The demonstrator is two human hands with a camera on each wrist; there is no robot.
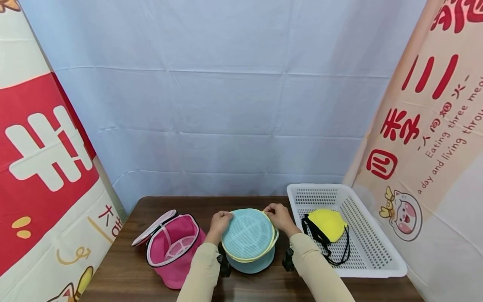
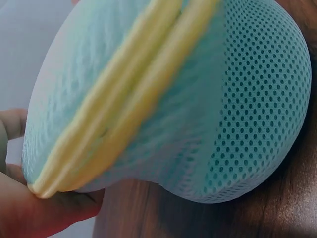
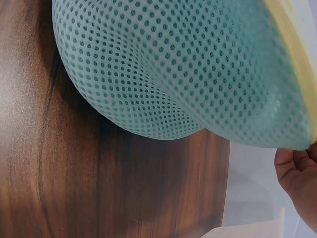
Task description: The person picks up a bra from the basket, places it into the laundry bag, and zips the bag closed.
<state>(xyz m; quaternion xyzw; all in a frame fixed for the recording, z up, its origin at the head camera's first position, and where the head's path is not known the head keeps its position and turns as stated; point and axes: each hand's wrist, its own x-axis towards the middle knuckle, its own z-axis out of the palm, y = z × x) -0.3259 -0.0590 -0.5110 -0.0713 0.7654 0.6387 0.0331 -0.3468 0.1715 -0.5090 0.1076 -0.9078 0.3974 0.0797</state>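
Note:
A light blue mesh laundry bag (image 1: 247, 235) with yellow piping stands on the table in front of me, its round top tilted toward me. My left hand (image 1: 219, 224) pinches the bag's edge at its upper left. On the opposite side, my right hand (image 1: 280, 217) pinches the yellow rim at the upper right. Close up in the left wrist view, two bands of yellow piping (image 2: 124, 104) run along the bag down to my left thumb. The right wrist view shows the bag's mesh side (image 3: 148, 79) bulging low over the table, with my right fingers (image 3: 292, 171) at the rim.
A pink bag (image 1: 177, 268) with its lid flipped back sits open on the left of the brown table (image 1: 124, 268). To the right stands a white perforated basket (image 1: 381, 251) holding a yellow item (image 1: 329, 224) with black cords. A pale blue curtain (image 1: 226, 105) hangs behind.

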